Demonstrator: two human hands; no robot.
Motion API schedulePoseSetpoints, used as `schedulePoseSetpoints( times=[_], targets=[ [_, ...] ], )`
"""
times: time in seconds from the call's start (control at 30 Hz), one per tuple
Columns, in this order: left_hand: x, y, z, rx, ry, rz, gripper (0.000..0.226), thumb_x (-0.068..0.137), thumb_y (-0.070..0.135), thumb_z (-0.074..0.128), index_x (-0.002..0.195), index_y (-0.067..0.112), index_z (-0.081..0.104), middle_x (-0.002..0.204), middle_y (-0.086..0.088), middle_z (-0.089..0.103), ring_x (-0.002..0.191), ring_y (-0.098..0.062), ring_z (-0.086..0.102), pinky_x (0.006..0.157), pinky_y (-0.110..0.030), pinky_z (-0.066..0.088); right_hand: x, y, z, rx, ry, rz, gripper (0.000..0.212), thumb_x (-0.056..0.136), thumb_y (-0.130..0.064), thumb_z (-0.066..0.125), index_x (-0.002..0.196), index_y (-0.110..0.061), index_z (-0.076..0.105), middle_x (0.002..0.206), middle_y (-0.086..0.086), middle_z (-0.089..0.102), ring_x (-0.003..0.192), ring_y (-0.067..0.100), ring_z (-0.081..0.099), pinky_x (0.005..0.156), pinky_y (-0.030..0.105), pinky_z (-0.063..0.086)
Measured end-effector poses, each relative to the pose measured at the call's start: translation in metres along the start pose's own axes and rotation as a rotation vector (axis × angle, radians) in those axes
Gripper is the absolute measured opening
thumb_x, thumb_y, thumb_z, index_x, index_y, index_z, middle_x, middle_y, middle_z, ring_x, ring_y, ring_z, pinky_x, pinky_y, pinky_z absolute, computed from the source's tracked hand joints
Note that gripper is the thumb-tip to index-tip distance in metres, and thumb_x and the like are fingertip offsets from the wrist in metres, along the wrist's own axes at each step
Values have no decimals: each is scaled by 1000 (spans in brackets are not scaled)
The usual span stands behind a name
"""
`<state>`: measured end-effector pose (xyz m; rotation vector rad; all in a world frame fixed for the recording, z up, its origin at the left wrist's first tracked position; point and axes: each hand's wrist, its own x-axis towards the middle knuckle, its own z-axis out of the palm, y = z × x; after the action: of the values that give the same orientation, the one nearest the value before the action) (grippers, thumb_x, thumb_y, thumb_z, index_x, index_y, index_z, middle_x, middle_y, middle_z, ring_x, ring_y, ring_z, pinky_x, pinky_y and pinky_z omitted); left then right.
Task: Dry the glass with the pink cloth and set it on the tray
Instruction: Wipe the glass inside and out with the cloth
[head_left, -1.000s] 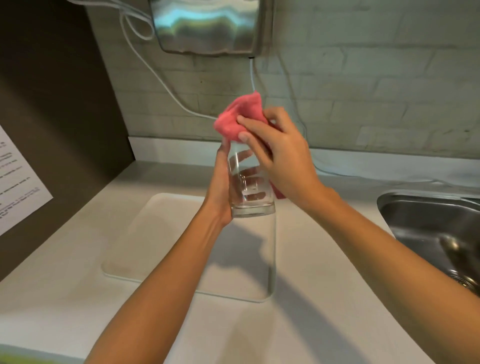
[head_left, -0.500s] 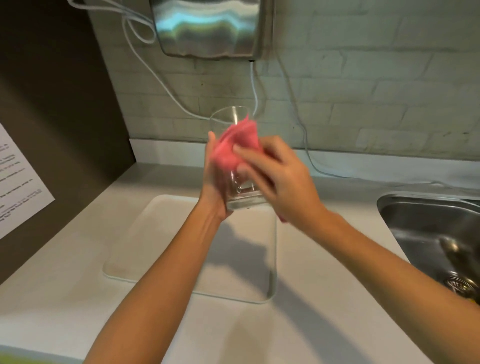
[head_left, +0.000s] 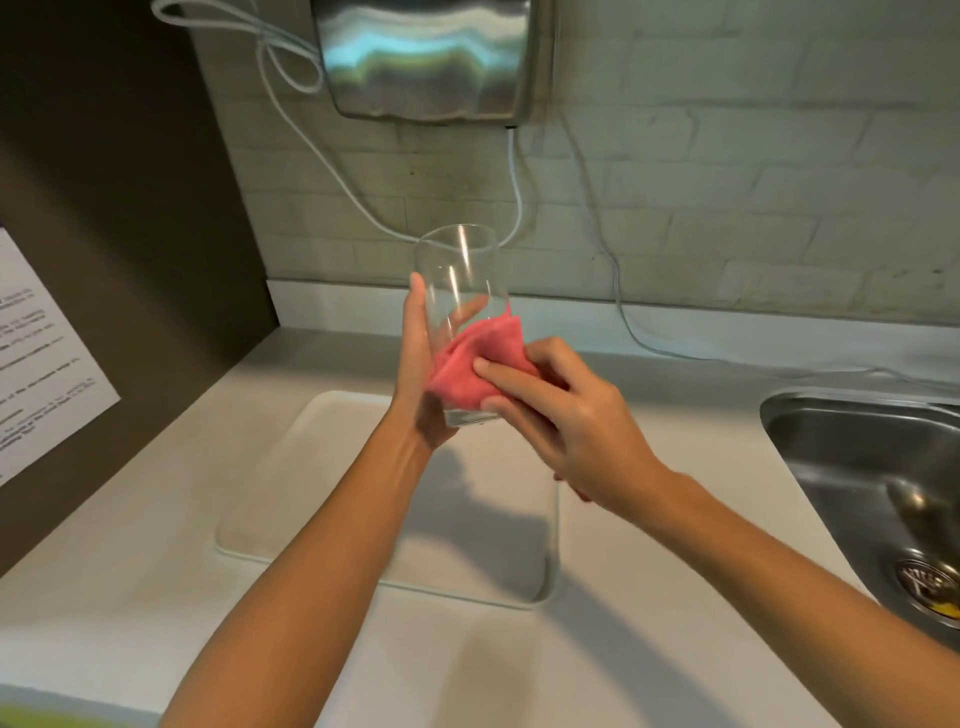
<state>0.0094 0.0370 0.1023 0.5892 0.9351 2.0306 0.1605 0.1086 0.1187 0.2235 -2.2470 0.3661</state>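
Note:
A clear drinking glass (head_left: 457, 270) is held upright in the air above the counter, its mouth up. My left hand (head_left: 418, 374) grips its lower left side. My right hand (head_left: 561, 415) presses a pink cloth (head_left: 478, 366) against the lower right outside of the glass, near its base. The upper half of the glass is uncovered. Below both hands a white tray (head_left: 322, 499) lies flat on the counter with nothing on it.
A steel sink (head_left: 872, 483) with a drain is set into the white counter (head_left: 649, 597) at the right. A metal dispenser (head_left: 426, 57) hangs on the brick wall with white cables below it. A dark panel with a printed sheet (head_left: 41, 353) stands at the left.
The pink cloth has slid from the glass's rim down its outside to the base. The glass has risen a little and its upper part now shows bare.

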Motion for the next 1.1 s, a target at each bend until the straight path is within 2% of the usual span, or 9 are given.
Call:
schedulePoseSetpoints(
  times=[0.2,0.3,0.43,0.6,0.73,0.83,0.9,1.0,1.1],
  targets=[
    [0,-10,19,-37,5,-9,78,72,73,58,118,10,65,104,-20,70,109,-38,59,104,-61,36,59,15,-3,-4,202,147,25,87,-18,61,109,-8,66,93,18,57,79,26,58,68,41,50],
    [0,-2,10,-69,-67,8,73,79,72,46,106,7,66,92,-17,70,88,-29,67,83,-42,54,25,6,7,2,116,58,26,88,-20,60,110,-8,65,93,19,58,79,29,59,67,40,52],
    [-3,0,1,1,-16,-12,81,78,80,37,110,10,60,88,-12,68,74,-23,68,68,-35,56,-1,1,9,39,39,8,29,88,-24,58,110,-9,66,95,18,60,80,26,59,69,36,53],
    [-3,-6,22,-84,13,-9,77,74,78,49,107,12,70,107,-22,68,96,-38,67,85,-54,52,53,23,-6,274,222,422,29,92,-27,54,119,-21,61,92,1,59,79,3,52,78,10,39],
    [-1,-5,31,22,126,50,85,72,81,44,119,13,65,108,-17,66,104,-34,63,91,-52,50,42,25,-3,606,211,643,26,93,-37,50,113,-27,63,82,-10,65,77,12,61,77,37,52],
    [0,-9,37,91,277,105,65,81,76,38,108,22,63,74,-2,58,66,-15,61,64,-28,50,38,27,-2,650,265,658,26,91,-37,53,114,-30,63,85,-17,67,81,6,63,77,30,52],
    [2,-10,40,156,387,192,53,86,68,43,106,21,58,68,0,53,50,-12,54,48,-22,44,37,31,-2,663,295,689,25,91,-36,54,114,-32,63,91,-15,68,88,8,62,84,33,52],
    [6,-10,42,343,469,295,34,90,55,51,97,23,62,77,-6,61,51,-15,58,46,-26,49,30,37,1,726,339,786,30,91,-35,54,120,-29,60,110,-6,68,93,7,62,90,33,51],
    [9,-7,41,476,502,219,33,93,57,45,99,30,63,85,-1,71,66,-9,67,52,-26,52,29,42,3,700,355,799,29,90,-32,57,119,-29,60,114,-11,66,97,7,59,97,38,48]
  ],
)
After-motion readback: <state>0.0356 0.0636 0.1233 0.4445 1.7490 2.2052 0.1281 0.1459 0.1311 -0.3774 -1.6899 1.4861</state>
